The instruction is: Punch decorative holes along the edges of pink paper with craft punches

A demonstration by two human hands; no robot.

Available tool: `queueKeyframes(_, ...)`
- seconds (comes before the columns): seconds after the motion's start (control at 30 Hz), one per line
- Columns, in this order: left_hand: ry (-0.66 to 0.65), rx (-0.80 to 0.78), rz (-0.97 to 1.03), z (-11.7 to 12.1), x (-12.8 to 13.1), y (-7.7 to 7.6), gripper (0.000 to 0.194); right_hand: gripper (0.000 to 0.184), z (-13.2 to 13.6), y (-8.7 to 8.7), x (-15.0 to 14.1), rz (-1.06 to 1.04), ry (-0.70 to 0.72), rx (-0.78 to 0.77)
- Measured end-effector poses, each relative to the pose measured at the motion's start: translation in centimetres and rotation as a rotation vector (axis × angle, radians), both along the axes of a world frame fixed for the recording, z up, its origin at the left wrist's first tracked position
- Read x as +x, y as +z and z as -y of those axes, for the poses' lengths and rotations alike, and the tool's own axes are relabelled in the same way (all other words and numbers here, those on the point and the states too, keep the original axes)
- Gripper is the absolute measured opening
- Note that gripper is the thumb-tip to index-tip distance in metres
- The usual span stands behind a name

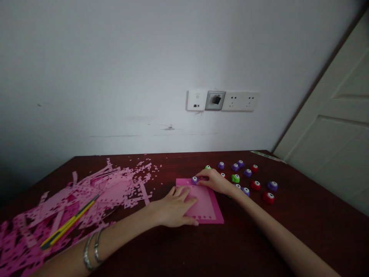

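Pink paper [205, 204] lies flat on dark table [144, 250], left hand [175, 207] spread open across it, right hand [211, 180] gripping small purple punch [194, 180] at the far edge.

we stretch both arms forward and inward. our left forearm [127, 232] comes in from the lower left, and our left hand [174, 209] lies palm down, fingers [184, 193] spread, thumb [189, 221] angled out toward the right. our right forearm [273, 223] slants in from the lower right to a wrist [230, 187] farther forward. our right hand [212, 180] points left, its thumb and forefinger curved in a pinch. the hands are near each other but apart.
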State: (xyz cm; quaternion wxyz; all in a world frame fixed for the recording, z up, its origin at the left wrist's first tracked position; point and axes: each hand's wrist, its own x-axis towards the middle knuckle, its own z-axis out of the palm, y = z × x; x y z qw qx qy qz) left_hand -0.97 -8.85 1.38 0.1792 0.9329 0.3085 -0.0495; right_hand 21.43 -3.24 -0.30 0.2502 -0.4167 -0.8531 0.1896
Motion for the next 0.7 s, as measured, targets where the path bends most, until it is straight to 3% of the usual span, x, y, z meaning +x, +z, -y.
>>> queueKeyframes(0.17,0.017,0.175,0.085,-0.5,0.4,0.3,0.058,0.022,-0.1,-0.2,0.2,0.023,-0.021,0.022)
queueKeyframes(0.33,0.202,0.352,0.080,-2.5,0.0,0.5,0.026,0.015,-0.1,0.9,0.8,0.077,-0.102,-0.067)
queueKeyframes(0.43,0.286,0.317,0.035,-3.7,-0.5,0.1,0.025,0.011,-0.1,1.2,1.2,0.158,-0.044,-0.159)
queueKeyframes(0.7,0.377,0.116,0.101,-5.5,-1.4,-1.0,0.037,0.007,0.2,0.8,0.7,0.205,-0.086,-0.185)
